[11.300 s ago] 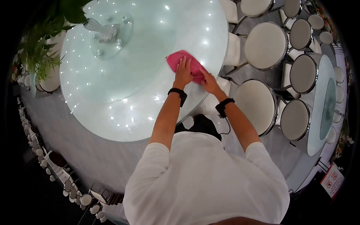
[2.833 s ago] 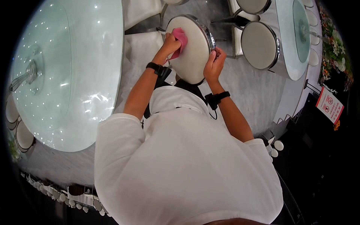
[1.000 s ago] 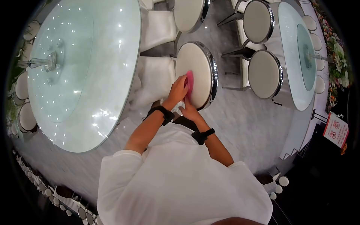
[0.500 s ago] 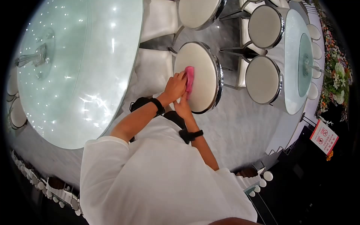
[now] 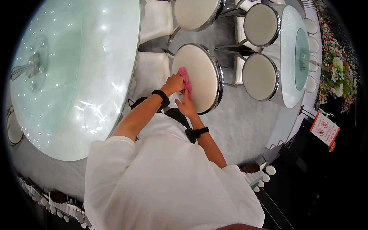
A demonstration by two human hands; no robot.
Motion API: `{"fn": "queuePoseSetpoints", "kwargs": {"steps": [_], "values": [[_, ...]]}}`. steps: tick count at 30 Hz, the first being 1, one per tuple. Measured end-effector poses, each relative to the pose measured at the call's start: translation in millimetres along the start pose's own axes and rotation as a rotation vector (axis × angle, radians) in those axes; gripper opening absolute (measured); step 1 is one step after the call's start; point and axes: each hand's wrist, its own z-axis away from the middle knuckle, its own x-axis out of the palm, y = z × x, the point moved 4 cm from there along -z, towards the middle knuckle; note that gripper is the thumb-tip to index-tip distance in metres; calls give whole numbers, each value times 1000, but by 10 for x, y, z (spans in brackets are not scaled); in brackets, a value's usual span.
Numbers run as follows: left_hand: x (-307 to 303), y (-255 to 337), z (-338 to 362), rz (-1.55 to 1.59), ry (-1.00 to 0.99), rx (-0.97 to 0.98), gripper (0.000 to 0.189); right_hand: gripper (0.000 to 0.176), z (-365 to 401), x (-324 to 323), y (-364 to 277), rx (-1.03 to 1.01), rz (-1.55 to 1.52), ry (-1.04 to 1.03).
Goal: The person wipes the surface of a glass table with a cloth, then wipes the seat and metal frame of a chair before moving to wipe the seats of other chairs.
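A pink cloth (image 5: pixel 185 82) lies bunched against the round cream back (image 5: pixel 201 78) of a chrome-rimmed chair. My left hand (image 5: pixel 174 83) is closed on the upper part of the cloth and presses it near the left side of the chair back. Just below, my right hand (image 5: pixel 186 106) has its thumb and forefinger apart, and the forefinger reaches the cloth's lower end. The chair's white seat (image 5: pixel 151 71) extends left, toward the table. Black bands circle both wrists.
A large round glass-topped table (image 5: pixel 103 69) fills the left, with a glass centrepiece (image 5: pixel 32 65). Other round-backed chairs (image 5: pixel 260 76) surround a second table (image 5: pixel 289 57) at right. Beyond are flowers (image 5: pixel 338 73) and a red-and-white sign (image 5: pixel 325 128). Grey marble floor (image 5: pixel 237 126) lies between.
My left hand and the cloth have shifted slightly relative to the chair back. My right hand's thumb and forefinger have spread apart. The whole view has moved a little.
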Motion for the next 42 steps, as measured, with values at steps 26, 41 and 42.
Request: {"fn": "queuePoseSetpoints", "kwargs": {"steps": [26,41,42], "values": [[63,-180,-207,298,4,213,25,86,-519,-154,-179,-212,-110,76],[-506,770,136,308,247,515,47,78,44,-931,-693,-131,-491,92],[-447,632,14,285,252,486,49,78,-73,-858,-668,-156,-578,55]]}}
